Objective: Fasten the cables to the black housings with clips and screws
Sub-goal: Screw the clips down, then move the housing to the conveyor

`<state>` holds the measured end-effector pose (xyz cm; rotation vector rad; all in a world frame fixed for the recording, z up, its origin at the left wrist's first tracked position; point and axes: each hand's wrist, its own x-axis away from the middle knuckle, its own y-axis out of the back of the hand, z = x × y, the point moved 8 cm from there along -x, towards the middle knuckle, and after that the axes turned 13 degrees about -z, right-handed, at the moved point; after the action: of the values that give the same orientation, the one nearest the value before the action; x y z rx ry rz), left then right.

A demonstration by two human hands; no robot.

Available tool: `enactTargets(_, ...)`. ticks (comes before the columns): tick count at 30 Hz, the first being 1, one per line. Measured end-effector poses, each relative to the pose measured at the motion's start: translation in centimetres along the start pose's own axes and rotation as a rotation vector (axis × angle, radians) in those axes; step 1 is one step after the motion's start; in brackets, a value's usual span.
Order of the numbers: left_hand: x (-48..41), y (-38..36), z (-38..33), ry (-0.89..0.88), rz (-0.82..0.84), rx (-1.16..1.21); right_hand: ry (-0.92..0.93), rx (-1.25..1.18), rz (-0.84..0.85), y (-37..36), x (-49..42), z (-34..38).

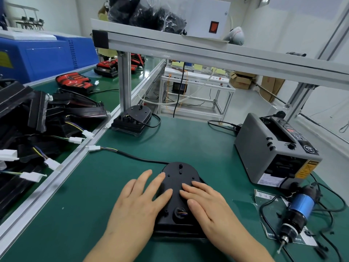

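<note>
A black housing (pixel 177 178) lies back side up on the green mat in front of me. My left hand (pixel 139 203) rests flat on its left side, fingers straight. Flat on its right side lies my right hand (pixel 207 207). The housing's black cable (pixel 132 156) runs left from its far edge to a white connector (pixel 93 148). Coloured wires show in a round opening (pixel 180 212) near the housing's close end, between my hands. A second black housing (pixel 135 118) with its cable sits further back on the mat.
An electric screwdriver (pixel 298 212) with a blue body lies at the right beside tangled cords. A grey tape dispenser (pixel 272 148) stands behind it. Several black housings with white connectors (pixel 37 120) are piled on the left belt. An aluminium frame shelf (pixel 188 48) spans overhead.
</note>
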<state>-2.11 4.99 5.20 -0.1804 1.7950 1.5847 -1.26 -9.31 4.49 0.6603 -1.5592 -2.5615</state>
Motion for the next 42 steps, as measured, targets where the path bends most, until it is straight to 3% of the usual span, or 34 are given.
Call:
enactTargets(4,0.8,-0.4,-0.1,0.051,0.043,0.087,-0.028,-0.031,0.003,0.0,0.6,-0.3)
enactTargets(8,1.2,-0.9,0.5,0.218,0.095,0.271,-0.043,-0.060,-0.015,0.0,0.8,0.0)
enactTargets(10,1.1,-0.8,1.1,0.264,0.033,0.383,-0.047,-0.063,-0.024,0.0,0.8,0.0)
enactTargets(13,0.5,-0.7,1.4,0.214,0.012,0.371,-0.040,-0.056,-0.037,-0.2,0.9,0.0)
enactTargets(19,-0.6,-0.3,0.1,-0.011,0.102,0.091,-0.025,-0.053,-0.063,-0.6,0.9,-0.3)
enactTargets(22,-0.9,-0.2,0.2,-0.025,0.188,0.077,-0.016,-0.024,-0.056,-0.7,0.8,-0.3)
enactTargets(24,-2.0,-1.2,1.5,0.008,0.258,0.235,-0.014,-0.013,-0.049,-0.8,0.8,-0.3)
enactTargets(27,-4.3,-3.8,5.4,0.314,0.353,0.589,-0.012,-0.014,-0.054,-0.8,1.0,-0.1)
enactTargets(29,-6.1,-4.9,9.3,0.497,0.214,0.473,-0.005,-0.004,-0.056,-0.9,1.1,0.0)
enactTargets(31,-6.7,-5.9,12.5,0.587,0.214,0.168,0.018,0.018,-0.068,-0.6,1.0,0.1)
enactTargets(33,-6.6,-7.3,14.0,0.557,0.351,-0.093,0.049,0.059,-0.063,-0.4,0.8,0.7)
enactTargets(35,-6.6,-7.9,14.9,0.484,0.414,-0.282,0.116,0.102,-0.161,0.6,0.7,1.3)
enactTargets(37,-6.6,-8.0,15.5,0.429,0.406,-0.379,0.170,0.116,-0.281,1.7,0.6,2.1)
enactTargets(42,-7.3,-6.8,15.2,0.280,0.339,-0.481,0.203,0.149,-0.289,1.8,0.2,2.3)
